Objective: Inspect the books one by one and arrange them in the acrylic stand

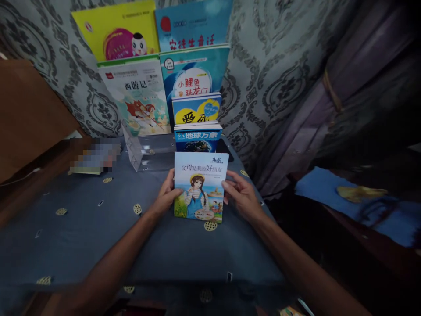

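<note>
A light blue book (199,197), its cover showing a figure in a yellow hat, is held upright between both hands over the table. My left hand (167,193) grips its left edge, thumb on the front cover. On the opposite edge, my right hand (240,193) is closed with its thumb at the cover's side; the other fingers are partly behind the book. Just behind it, a blue book with a globe (198,137) and a yellow-and-blue book (194,112) stand in a clear stepped rack (133,151).
Higher tiers bear a white-and-green book (140,98), a teal book (197,72), a yellow book (121,26) and a blue book (194,22). A blurred flat item (95,156) lies left on the dark tablecloth (82,210). Patterned wallpaper and a curtain (296,127) border the table.
</note>
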`<state>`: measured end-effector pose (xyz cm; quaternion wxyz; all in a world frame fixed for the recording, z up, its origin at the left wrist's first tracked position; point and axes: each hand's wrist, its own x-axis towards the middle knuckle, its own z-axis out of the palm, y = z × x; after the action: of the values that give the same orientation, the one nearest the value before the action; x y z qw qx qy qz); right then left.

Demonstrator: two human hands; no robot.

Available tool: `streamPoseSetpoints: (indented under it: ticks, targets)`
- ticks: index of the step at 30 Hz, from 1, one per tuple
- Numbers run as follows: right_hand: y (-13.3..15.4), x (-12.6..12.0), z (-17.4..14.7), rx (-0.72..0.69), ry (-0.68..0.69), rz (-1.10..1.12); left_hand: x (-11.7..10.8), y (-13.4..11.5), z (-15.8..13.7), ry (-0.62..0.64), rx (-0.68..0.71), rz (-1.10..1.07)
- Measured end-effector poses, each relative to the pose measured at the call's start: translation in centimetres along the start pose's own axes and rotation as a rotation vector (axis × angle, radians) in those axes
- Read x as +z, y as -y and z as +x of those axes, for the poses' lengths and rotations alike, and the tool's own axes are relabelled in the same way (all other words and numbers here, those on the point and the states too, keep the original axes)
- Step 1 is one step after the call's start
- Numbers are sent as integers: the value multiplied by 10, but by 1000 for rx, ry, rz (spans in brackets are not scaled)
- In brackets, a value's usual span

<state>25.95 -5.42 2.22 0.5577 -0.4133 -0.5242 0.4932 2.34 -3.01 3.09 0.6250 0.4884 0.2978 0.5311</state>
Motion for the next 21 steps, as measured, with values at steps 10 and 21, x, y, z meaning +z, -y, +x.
streamPoseSetpoints:
  ticks: [10, 21]
  targets:
    - [1, 5, -7, -219, 10, -177, -5, -2, 0, -103, 85, 72]
    - [-19, 7, -18, -164, 93, -270, -8, 16, 1, -152, 6, 31]
